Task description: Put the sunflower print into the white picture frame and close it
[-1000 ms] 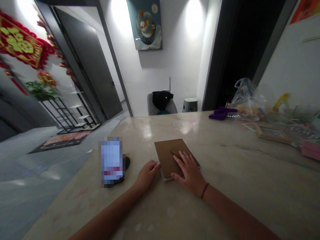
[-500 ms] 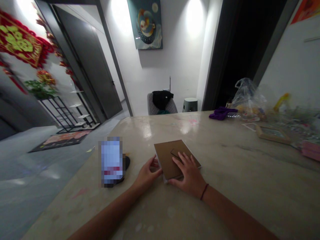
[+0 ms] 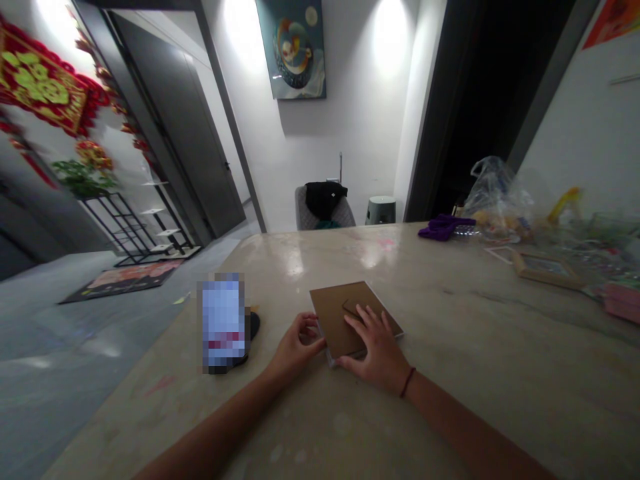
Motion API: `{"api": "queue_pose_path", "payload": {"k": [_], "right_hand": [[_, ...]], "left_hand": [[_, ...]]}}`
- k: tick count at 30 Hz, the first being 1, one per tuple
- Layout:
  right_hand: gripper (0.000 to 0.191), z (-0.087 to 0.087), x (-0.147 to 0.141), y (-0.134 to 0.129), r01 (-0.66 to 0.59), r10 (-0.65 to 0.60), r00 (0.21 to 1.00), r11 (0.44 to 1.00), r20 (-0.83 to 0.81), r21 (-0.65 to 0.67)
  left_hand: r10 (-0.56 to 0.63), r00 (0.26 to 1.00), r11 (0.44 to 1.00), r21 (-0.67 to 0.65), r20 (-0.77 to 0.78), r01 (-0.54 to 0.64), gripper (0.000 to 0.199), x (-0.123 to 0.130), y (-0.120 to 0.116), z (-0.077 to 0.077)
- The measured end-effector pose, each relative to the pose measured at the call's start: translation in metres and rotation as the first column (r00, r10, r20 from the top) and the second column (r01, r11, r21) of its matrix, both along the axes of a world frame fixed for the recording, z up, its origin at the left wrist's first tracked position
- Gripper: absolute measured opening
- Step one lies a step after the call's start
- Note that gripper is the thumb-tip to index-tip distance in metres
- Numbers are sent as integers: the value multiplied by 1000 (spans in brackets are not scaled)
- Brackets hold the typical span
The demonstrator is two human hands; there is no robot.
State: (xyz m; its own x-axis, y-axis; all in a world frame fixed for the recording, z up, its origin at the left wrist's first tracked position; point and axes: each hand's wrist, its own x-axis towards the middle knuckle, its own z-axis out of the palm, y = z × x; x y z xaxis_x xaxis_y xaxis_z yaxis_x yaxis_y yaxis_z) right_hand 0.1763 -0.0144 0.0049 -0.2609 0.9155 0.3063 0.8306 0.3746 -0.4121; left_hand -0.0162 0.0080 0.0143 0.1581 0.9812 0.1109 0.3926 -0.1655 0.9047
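Note:
A flat brown board with a pale edge, like the back of a picture frame, lies on the stone-patterned table. Part of a thin dark line or cut shows near its middle. My right hand rests on the board with its fingers spread, the thumb at the near edge. At the board's left edge my left hand touches the side, its fingers curled and the thumb reaching to the near left corner. Whether its fingertips grip the edge is hard to tell.
A phone with a blurred screen stands on the left. Far right are a purple cloth, a clear plastic bag, a wooden frame and a pink item. A chair stands behind the table.
The view has shifted very slightly. Both hands keep nearly the same places at the board, with the left fingers slightly more curled.

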Motion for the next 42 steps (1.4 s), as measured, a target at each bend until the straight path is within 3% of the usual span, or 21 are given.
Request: {"api": "queue_pose_path", "payload": {"k": [16, 22, 26, 32, 38, 40, 42], "right_hand": [[70, -3, -1, -5, -33, 30, 999, 997, 45, 70], [71, -1, -3, -1, 25, -29, 998, 998, 59, 59], [74, -2, -7, -2, 36, -41, 996, 997, 76, 65], [74, -1, -14, -9, 7, -12, 995, 998, 101, 56], [70, 3, -13, -9, -78, 74, 995, 994, 62, 74], [64, 3, -3, -2, -45, 45, 999, 991, 7, 126], [54, 1, 13, 10, 104, -90, 993, 977, -82, 185]], "left_hand": [[-30, 998, 999, -28, -52, 28, 84, -5, -1, 0], [-22, 993, 997, -65, 119, 30, 61, -2, 0, 2], [114, 993, 993, -28, 31, -114, 33, 0, 3, 1], [166, 984, 986, -44, 64, -163, 41, 0, 1, 5], [237, 969, 970, -42, -70, -240, 34, 3, 3, 6], [220, 974, 974, -44, -59, -223, 33, 2, 5, 5], [199, 979, 979, -45, -38, -201, 33, 2, 7, 3]]}}
